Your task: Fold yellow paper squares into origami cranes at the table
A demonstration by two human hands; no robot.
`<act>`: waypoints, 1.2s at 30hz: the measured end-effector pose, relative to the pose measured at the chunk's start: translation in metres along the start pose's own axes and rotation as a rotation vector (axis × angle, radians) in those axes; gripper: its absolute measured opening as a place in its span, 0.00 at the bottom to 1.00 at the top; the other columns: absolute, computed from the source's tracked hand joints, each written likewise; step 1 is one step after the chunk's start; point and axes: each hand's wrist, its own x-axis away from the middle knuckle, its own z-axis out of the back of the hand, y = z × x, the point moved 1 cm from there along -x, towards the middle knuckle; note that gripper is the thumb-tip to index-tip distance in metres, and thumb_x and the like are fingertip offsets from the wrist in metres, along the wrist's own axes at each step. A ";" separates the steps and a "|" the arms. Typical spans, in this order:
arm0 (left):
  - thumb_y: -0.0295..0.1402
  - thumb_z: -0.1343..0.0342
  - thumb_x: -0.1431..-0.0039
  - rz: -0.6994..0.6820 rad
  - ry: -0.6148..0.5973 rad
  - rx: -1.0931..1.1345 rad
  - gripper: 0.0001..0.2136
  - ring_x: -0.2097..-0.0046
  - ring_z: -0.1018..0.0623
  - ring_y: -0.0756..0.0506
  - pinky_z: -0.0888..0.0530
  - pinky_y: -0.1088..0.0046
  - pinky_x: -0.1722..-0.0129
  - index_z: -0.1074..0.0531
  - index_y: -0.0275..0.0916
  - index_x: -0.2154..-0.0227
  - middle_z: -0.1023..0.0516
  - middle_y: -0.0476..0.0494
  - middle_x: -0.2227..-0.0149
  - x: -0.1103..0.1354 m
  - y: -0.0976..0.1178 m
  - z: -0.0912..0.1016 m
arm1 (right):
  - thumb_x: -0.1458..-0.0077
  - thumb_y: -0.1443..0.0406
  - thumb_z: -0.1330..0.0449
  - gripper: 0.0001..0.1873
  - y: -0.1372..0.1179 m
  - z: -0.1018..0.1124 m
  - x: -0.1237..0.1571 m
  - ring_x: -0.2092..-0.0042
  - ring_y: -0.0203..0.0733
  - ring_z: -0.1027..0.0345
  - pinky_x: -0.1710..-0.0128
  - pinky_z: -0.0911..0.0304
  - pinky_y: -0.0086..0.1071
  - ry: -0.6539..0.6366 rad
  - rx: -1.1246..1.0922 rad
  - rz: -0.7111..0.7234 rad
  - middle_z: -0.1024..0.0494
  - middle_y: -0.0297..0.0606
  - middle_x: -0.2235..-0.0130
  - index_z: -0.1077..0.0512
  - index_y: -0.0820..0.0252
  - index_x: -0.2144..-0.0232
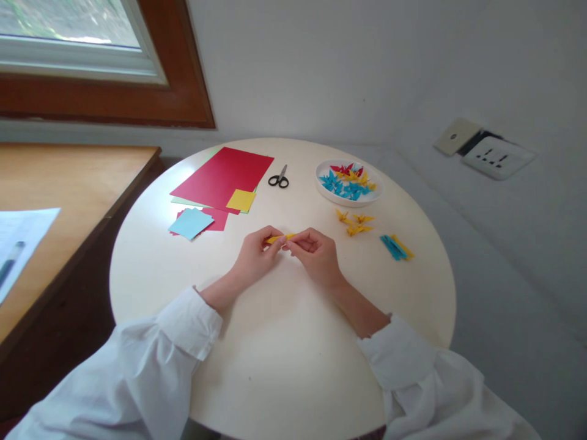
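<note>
Over the middle of the round white table (284, 342), both hands meet at a small folded piece of yellow paper (274, 239). My left hand (257, 253) is closed and pinches its left part between thumb and fingers. From the other side, my right hand (318, 253) pinches the paper's right end. Much of the paper is hidden by the fingers. Beyond my right hand lie several yellow origami cranes (355, 225). A white dish (337, 200) farther back holds more cranes in blue, yellow and red.
Black-handled scissors (279, 179) lie at the back. Left of them are red sheets (220, 177), a yellow square (241, 200) and light blue squares (191, 223). Folded blue and yellow strips (395, 247) lie at right. A wooden desk (92, 177) stands left, a wall socket (495, 157) right.
</note>
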 end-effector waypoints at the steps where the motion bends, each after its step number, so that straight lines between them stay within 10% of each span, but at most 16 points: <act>1: 0.32 0.50 0.47 0.001 -0.003 -0.006 0.06 0.70 0.27 0.49 0.33 0.75 0.70 0.31 0.37 0.74 0.25 0.47 0.74 0.000 0.000 0.000 | 0.61 0.63 0.35 0.11 0.000 0.000 0.000 0.72 0.37 0.27 0.69 0.31 0.31 0.000 -0.017 -0.012 0.25 0.31 0.77 0.35 0.59 0.78; 22: 0.36 0.48 0.50 0.118 0.047 0.106 0.09 0.76 0.34 0.52 0.39 0.77 0.76 0.33 0.36 0.79 0.31 0.51 0.79 -0.005 -0.014 0.000 | 0.59 0.53 0.38 0.22 0.012 0.007 -0.011 0.73 0.36 0.27 0.71 0.34 0.30 -0.002 -0.090 -0.131 0.24 0.30 0.76 0.39 0.57 0.64; 36: 0.43 0.42 0.57 0.252 -0.078 0.514 0.15 0.79 0.37 0.55 0.41 0.79 0.79 0.35 0.35 0.81 0.36 0.52 0.82 0.018 -0.003 -0.012 | 0.56 0.45 0.46 0.26 0.005 -0.010 0.008 0.83 0.29 0.53 0.82 0.54 0.28 -0.077 0.226 0.038 0.45 0.26 0.87 0.44 0.58 0.89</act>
